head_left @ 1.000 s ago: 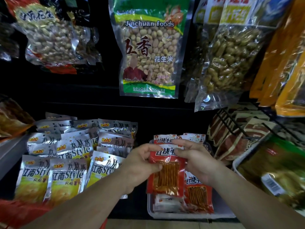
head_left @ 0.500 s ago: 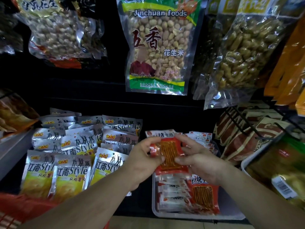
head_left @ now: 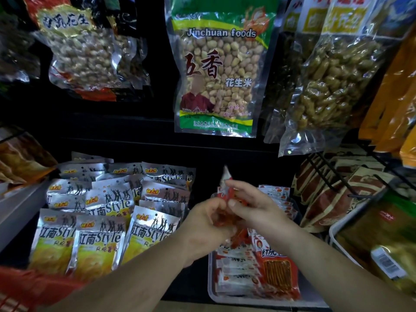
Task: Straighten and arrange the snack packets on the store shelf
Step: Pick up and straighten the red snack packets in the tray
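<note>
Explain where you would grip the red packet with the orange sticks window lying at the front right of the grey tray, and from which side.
Grip the red stick-snack packet by its right long edge, coming from above and the right. It lies flat, face up in the grey plastic tray, its left edge is tucked against the white packets, and both hands crowd the space above its top end.

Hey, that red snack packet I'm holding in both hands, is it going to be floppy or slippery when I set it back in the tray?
Probably floppy: the red packet looks bent between the left hand and right hand. Likely light, being thin and flat like the ones in the tray. Its glossy film may slide on those packets.
</note>
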The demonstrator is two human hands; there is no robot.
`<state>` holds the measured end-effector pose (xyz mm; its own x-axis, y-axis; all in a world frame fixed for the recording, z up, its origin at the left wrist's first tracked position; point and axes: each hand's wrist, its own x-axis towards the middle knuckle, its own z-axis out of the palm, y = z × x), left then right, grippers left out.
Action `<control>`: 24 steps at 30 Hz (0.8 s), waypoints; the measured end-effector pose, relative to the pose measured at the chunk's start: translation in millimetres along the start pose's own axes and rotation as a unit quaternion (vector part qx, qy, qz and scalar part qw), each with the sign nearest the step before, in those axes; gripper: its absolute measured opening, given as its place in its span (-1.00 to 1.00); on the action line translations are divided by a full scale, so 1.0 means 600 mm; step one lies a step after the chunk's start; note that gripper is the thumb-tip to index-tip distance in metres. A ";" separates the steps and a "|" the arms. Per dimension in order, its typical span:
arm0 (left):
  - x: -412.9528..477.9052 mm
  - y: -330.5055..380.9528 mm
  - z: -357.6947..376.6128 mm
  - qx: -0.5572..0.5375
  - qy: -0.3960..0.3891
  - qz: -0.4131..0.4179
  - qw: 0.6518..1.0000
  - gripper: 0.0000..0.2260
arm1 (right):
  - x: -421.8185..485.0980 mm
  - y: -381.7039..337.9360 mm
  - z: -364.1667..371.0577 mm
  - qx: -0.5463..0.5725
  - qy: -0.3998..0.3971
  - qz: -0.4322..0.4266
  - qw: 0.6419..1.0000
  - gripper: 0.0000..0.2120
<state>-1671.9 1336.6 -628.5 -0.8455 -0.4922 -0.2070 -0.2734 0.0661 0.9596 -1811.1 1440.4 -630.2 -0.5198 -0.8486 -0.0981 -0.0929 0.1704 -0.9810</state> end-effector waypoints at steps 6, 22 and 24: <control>0.009 0.001 -0.003 -0.059 0.062 -0.028 0.996 -0.82 | 0.003 0.003 -0.010 -0.023 0.082 0.010 0.996 -0.58; 0.007 -0.009 -0.012 -0.118 0.060 -0.027 0.991 -0.36 | 0.001 0.013 -0.034 0.071 0.041 0.080 0.993 -0.47; 0.001 -0.008 -0.010 -0.106 0.010 -0.031 0.994 -0.30 | 0.005 0.016 -0.035 0.095 0.067 0.082 0.990 -0.48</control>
<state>-1668.3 1331.0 -632.3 -0.8197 -0.5077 -0.2651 -0.2202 -0.1479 0.9642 -1831.3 1450.3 -636.5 -0.6244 -0.7410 -0.2470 0.1555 0.1920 -0.9690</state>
